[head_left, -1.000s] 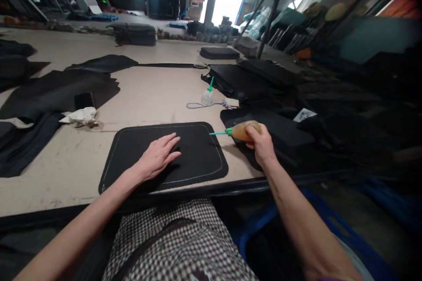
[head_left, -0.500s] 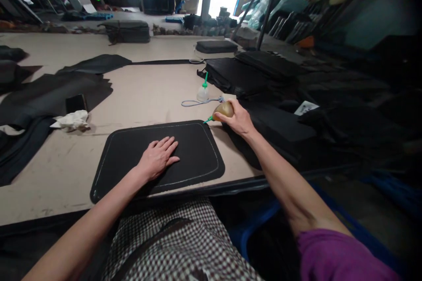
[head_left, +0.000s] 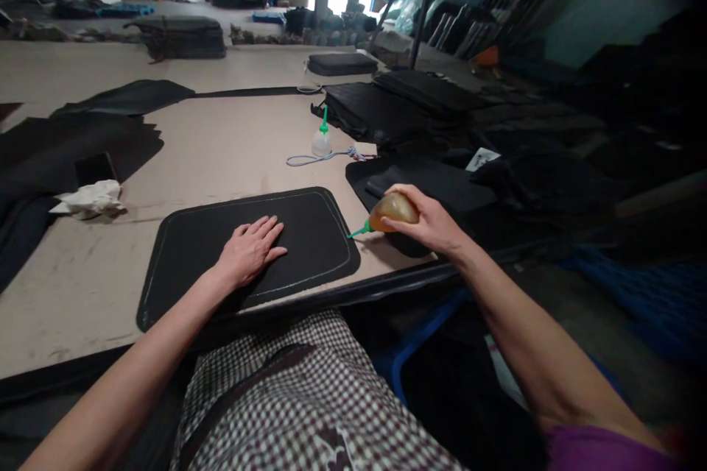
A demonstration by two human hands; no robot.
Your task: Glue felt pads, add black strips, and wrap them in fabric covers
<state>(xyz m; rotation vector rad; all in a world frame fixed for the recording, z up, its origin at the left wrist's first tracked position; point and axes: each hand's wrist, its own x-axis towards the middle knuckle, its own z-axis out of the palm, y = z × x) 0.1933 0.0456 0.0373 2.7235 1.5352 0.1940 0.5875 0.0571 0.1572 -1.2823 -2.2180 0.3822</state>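
A black panel with rounded corners (head_left: 193, 250) lies flat at the table's front edge, a pale line running just inside its border. My left hand (head_left: 251, 250) rests on its middle, palm down with fingers spread. In my right hand (head_left: 428, 219) is a squeeze bottle (head_left: 393, 212) of amber liquid, tilted so its green nozzle points left and down. The nozzle tip is at the panel's right edge, above the lower right corner; whether it touches I cannot tell. My right fingers wrap round the bottle's body.
Behind the panel stand a second bottle with green nozzle (head_left: 322, 141) and a looped cord (head_left: 309, 160). Black pieces (head_left: 381, 114) are piled at right. At left lie a crumpled white cloth (head_left: 91, 200), a dark phone-like object (head_left: 95, 169) and black sheets (head_left: 49, 151).
My right hand has carried the bottle from the panel's top right corner down along its right edge. My left hand stays on the panel. The whole view has shifted slightly.
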